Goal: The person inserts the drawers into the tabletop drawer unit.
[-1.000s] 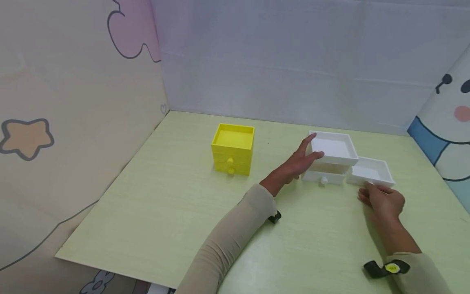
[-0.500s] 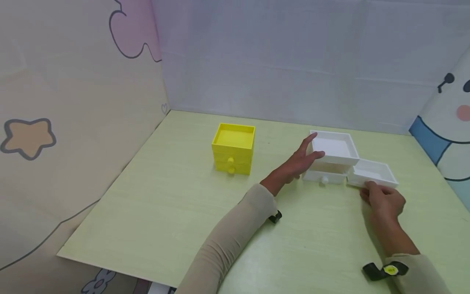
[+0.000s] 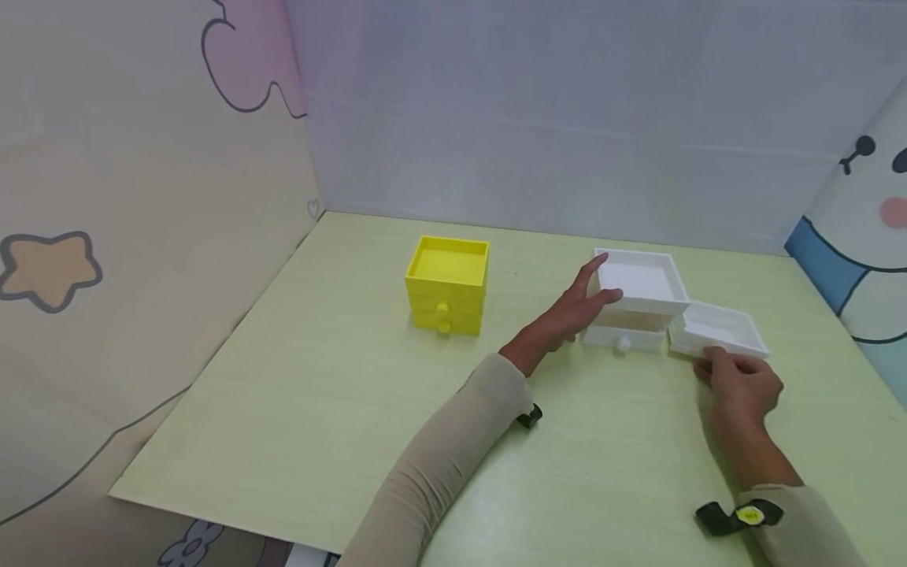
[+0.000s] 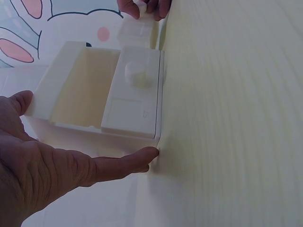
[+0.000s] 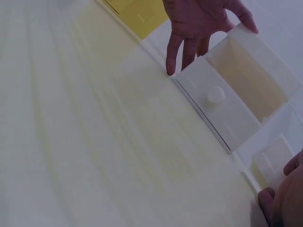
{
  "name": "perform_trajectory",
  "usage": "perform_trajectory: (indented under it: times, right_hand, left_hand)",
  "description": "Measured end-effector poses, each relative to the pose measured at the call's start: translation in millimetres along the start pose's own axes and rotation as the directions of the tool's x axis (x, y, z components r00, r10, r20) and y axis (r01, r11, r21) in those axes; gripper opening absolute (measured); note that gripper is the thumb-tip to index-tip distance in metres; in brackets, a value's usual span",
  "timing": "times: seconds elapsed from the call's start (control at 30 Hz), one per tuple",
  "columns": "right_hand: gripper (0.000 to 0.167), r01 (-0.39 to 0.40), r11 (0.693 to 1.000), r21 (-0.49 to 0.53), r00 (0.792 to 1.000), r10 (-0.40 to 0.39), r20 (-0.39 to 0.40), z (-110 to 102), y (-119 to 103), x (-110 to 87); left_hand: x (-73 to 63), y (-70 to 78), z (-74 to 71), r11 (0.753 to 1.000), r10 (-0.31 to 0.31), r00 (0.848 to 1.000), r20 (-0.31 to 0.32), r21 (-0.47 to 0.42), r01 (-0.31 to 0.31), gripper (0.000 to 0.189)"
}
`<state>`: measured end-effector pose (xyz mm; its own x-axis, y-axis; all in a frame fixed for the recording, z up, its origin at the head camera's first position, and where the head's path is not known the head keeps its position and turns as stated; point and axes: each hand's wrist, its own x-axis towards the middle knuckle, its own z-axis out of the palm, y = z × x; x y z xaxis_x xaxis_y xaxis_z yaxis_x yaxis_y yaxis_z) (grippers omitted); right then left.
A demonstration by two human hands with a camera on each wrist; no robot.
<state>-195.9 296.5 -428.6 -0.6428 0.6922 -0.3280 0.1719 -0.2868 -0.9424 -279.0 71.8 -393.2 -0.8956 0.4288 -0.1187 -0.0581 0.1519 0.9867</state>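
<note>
My left hand [image 3: 569, 313] rests along the left side of a small white drawer box [image 3: 641, 279], thumb near the top rim and fingers stretched out. The box's upper slot stands hollow, while its lower drawer [image 5: 215, 104] with a round knob is pushed in. To the right of the box is a loose white drawer [image 3: 723, 327]. My right hand [image 3: 742, 387] pinches the round knob [image 4: 141, 7] on that drawer's front. The drawer's near end looks slightly tilted up from the table.
A yellow drawer box [image 3: 448, 287] with two knobs stands left of the white one on the pale table [image 3: 319, 378]. A white cloth wall [image 3: 496, 118] rises behind the table, and printed cloth [image 3: 142, 157] hangs at the left.
Pinched by my right hand, the loose drawer has shifted slightly to the right, and its near end has risen a little. My left hand stays against the box.
</note>
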Motion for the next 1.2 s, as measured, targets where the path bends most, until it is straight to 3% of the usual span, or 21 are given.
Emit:
perform_trajectory:
  times: [0.37, 0.7, 1.03, 1.2]
  right_hand:
    - [0.014, 0.038, 0.994, 0.106, 0.999, -0.037, -0.014, -4, 3, -8.1]
    - [0.019, 0.051, 0.985, 0.166, 0.998, -0.047, -0.029, -22, 14, -42.7]
    - [0.021, -0.027, 0.993, 0.117, 1.0, 0.028, -0.006, -46, 22, -74.2]
    - [0.022, 0.01, 0.991, 0.132, 1.0, -0.01, -0.003, -51, 30, -86.6]
  left_hand:
    - [-0.5, 1.5, -1.8, 1.0, -0.004, 1.0, -0.006, -0.002, 0.004, 0.062]
    - [-1.2, 3.0, -2.5, 1.0, -0.001, 1.0, -0.009, 0.007, 0.001, 0.062]
    - [0.1, 1.8, -1.8, 1.0, 0.005, 1.0, -0.015, 0.007, -0.005, 0.062]
    - [0.2, 1.8, -2.0, 1.0, 0.017, 1.0, -0.01, 0.006, -0.017, 0.062]
